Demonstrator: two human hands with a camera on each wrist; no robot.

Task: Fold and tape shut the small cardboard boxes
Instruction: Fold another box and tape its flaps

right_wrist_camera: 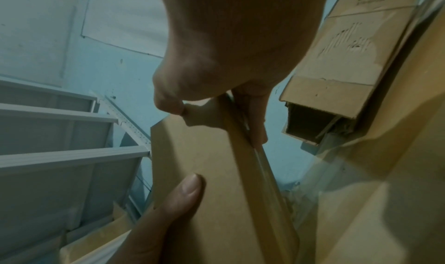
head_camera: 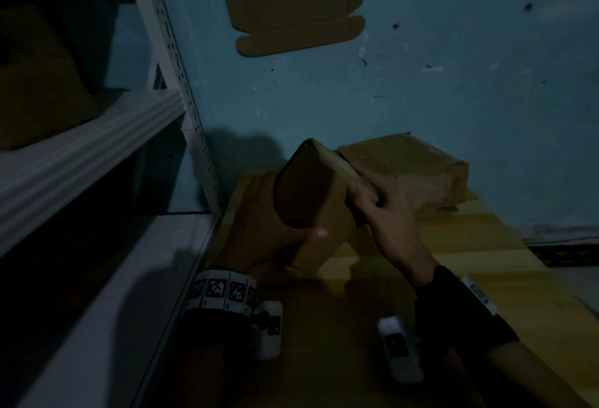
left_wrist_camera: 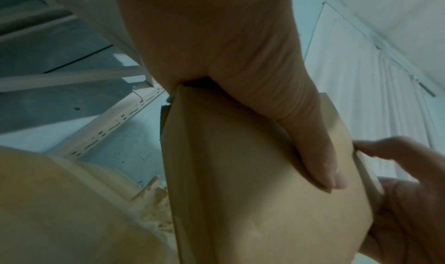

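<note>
A small brown cardboard box point(head_camera: 311, 193) stands tilted above the table, held between both hands. My left hand point(head_camera: 265, 229) grips its left side, thumb point(left_wrist_camera: 320, 159) laid across the near face point(left_wrist_camera: 253, 192). My right hand point(head_camera: 385, 209) holds the box's right edge, fingers along a light strip point(right_wrist_camera: 260, 165) that runs down that edge; the thumb point(right_wrist_camera: 168, 104) pinches a flap at the top. In the right wrist view the left thumb point(right_wrist_camera: 187, 190) presses the box face point(right_wrist_camera: 207, 154). I see no tape roll in any view.
A larger worn cardboard box point(head_camera: 411, 171) lies on the wooden table point(head_camera: 470, 278) behind the hands, against the blue wall. A flat cardboard cutout point(head_camera: 291, 2) hangs on the wall. A white metal shelf rack point(head_camera: 97, 148) stands at the left.
</note>
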